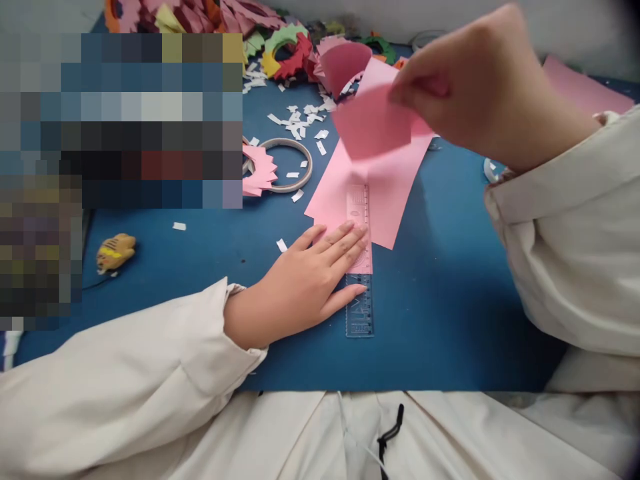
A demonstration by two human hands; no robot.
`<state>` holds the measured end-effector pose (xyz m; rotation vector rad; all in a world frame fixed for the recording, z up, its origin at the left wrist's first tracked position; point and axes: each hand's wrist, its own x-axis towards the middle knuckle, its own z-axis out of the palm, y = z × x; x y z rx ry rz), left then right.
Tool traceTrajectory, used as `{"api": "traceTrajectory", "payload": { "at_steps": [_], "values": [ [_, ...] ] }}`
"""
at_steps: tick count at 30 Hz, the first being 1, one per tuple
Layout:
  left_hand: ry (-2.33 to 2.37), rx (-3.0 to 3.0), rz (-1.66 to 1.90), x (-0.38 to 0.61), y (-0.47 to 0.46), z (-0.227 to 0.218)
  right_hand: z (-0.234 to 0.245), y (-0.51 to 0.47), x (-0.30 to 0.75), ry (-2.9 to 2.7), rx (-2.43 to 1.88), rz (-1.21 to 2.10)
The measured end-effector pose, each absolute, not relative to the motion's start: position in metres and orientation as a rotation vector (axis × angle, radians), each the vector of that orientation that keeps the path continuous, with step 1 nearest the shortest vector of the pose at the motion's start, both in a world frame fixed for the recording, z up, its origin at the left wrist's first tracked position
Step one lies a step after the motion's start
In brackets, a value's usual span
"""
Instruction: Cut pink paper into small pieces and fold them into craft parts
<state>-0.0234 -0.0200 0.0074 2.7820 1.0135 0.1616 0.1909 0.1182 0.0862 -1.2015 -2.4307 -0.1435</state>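
A pink paper sheet (393, 190) lies on the blue table (440, 300), and a clear plastic ruler (360, 303) rests across its left part. My left hand (310, 280) lies flat with fingers spread, pressing the ruler down on the sheet. My right hand (480, 87) is raised above the table and pinches the sheet's far edge, pulling that part (373, 120) up and curling it back over the ruler.
A roll of tape (290, 163) and a pink cut-paper piece (259, 172) lie left of the sheet. White paper scraps (300, 120) scatter behind. Coloured paper rings (285, 50) pile at the back. A small orange toy (115, 252) lies at left, another pink sheet (585, 90) far right.
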Motion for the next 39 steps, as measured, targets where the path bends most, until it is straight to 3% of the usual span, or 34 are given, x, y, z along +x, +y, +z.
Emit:
{"api": "traceTrajectory", "payload": {
  "at_steps": [3, 6, 10, 14, 19, 22, 26, 32, 39],
  "values": [
    [0.995, 2.727, 0.315, -0.024, -0.019, 0.009, 0.091, 0.111, 0.181, -2.494, -1.257, -0.264],
    [1.161, 2.496, 0.779, -0.026, -0.018, 0.010, 0.080, 0.078, 0.181, -2.518, -1.156, -0.277],
    [1.230, 1.993, 1.244, -0.027, -0.018, 0.013, 0.064, 0.027, 0.182, -2.448, -0.754, 0.139],
    [1.042, 1.982, 1.199, -0.028, -0.019, 0.019, 0.060, 0.005, 0.179, -2.428, -0.690, 0.380],
    [1.184, 1.598, 1.220, -0.035, -0.009, 0.029, 0.049, 0.005, 0.182, -2.220, -1.007, -0.036],
    [1.307, 1.444, 1.300, -0.044, 0.005, 0.030, 0.042, -0.007, 0.180, -2.467, -0.990, -0.287],
    [1.444, 1.513, 1.230, -0.054, 0.022, 0.029, 0.034, -0.033, 0.166, -2.883, -0.770, -0.208],
    [1.538, 1.637, 0.904, -0.056, 0.028, 0.024, 0.016, -0.036, 0.162, -2.931, -0.730, -0.094],
    [1.437, 1.650, 0.744, -0.054, 0.025, 0.034, 0.023, -0.036, 0.172, -2.900, -0.797, -0.258]
  ]
}}
